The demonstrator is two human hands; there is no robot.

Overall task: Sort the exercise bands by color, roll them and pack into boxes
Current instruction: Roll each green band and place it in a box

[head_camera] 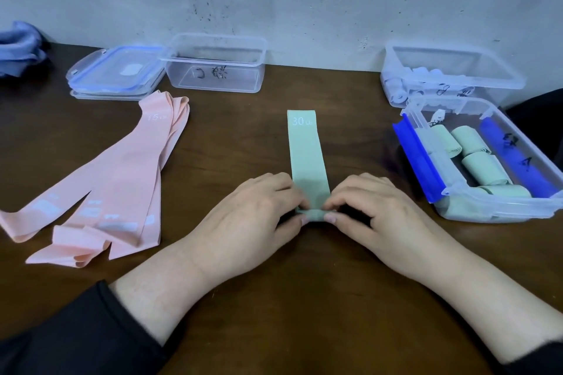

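Two hands work the near end of one green band (307, 155), which lies flat on the dark table (243, 137), running straight away from the person, its far end printed "30 Lb". The left hand (253, 216) and right hand (374, 216) each pinch one side of the small roll (315, 214) started at the near end, thumbs in front of it and fingertips curled over the top.

Handling judgement: the band appears thin, soft and light, with no stiffness of its own. It probably stretches and springs back, so a loose roll is likely to unwind when released. Hold at both edges of the roll, as shown, to keep the turns square; a one-sided grip risks a cone-shaped roll. Keep the unrolled length straight and flat ahead of the roll.

Destination: the nearer box (499, 201) at right already holds several green rolls (484, 167) between its blue latches. Behind it, a second box (451, 70) holds pale rolls. Pink bands (122, 176) lie loose and unrolled at left, near an empty box (216, 64) and stacked lids (115, 73).
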